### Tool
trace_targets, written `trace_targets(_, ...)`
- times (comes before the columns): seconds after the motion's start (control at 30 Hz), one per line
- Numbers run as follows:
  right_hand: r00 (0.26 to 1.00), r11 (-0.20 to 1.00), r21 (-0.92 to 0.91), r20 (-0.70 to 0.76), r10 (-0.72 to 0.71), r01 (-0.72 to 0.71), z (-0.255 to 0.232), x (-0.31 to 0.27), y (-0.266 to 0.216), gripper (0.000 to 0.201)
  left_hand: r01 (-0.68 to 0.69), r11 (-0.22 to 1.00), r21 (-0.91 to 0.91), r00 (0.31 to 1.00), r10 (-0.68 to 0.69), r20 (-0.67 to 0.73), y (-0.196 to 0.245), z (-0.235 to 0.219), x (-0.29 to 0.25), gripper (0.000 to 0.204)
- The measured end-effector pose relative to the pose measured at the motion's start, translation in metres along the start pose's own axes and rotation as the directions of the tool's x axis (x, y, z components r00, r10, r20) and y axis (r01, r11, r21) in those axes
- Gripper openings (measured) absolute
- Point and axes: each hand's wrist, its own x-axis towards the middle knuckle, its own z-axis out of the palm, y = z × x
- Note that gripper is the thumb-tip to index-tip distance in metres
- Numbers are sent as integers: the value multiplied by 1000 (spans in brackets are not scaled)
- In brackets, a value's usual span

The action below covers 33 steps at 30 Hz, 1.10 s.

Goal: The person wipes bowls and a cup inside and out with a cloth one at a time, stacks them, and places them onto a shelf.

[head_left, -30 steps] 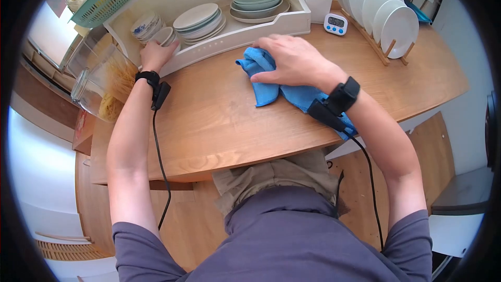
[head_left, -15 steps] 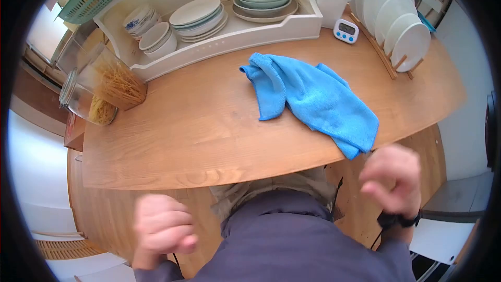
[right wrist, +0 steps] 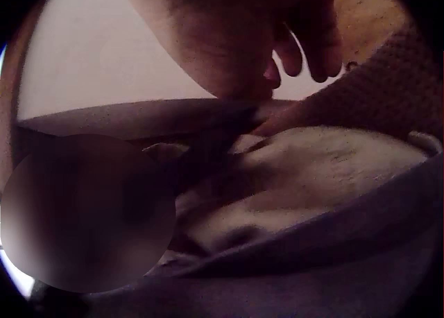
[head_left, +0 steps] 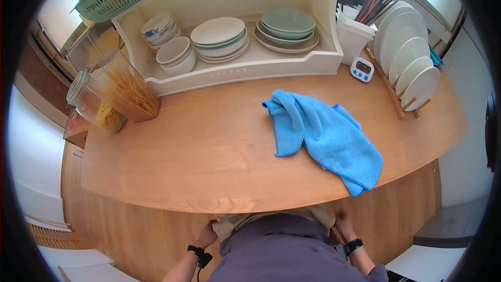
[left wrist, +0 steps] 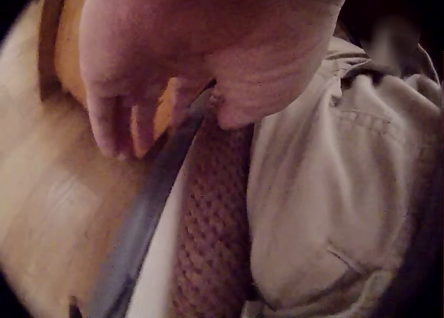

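Note:
Beside the hip, my left hand [head_left: 207,235] is down below the table's front edge. In the left wrist view it grips the dark rim of a chair seat [left wrist: 132,255], thumb by the brown knitted cushion [left wrist: 215,228], fingers outside the rim. My right hand [head_left: 344,225] is low on the other side. The right wrist view shows it at the rim of the chair seat [right wrist: 104,120], its fingers [right wrist: 322,61] hanging past the rim and its thumb mostly hidden. A rumpled blue cloth [head_left: 334,141] lies on the wooden table [head_left: 209,151], away from both hands.
Stacked bowls [head_left: 176,56] and plates [head_left: 217,30] stand in a white shelf [head_left: 250,73] at the back. Glass jars of pasta [head_left: 130,94] are on the left. On the right are a timer [head_left: 361,70] and a plate rack [head_left: 399,94].
My left hand has left the small bowls and my right hand the blue cloth. Both have dropped below the table edge to the chair. The cloth stays on the table.

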Motion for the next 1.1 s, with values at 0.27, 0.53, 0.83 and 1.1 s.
trace_targets(0.27, 973, 986, -92, 197, -116, 137, 11, -19, 64, 33, 117, 970, -215, 956, -52, 288, 4, 16, -19, 97)
trace_targets(0.53, 807, 833, -412, 301, 508, -370, -19, -70, -77, 44, 22, 992, -124, 968, 10, 251, 35, 16, -26, 94)
trace_targets(0.83, 891, 882, -439, 315, 328, -170, -22, -60, -191, 44, 74, 959, -274, 968, -3, 249, 13, 26, -32, 111)
trace_targets(1.1, 927, 889, -457, 343, 152, 23, -17, -53, -280, 43, 172, 963, -208, 968, -126, 219, 16, 34, -34, 104)
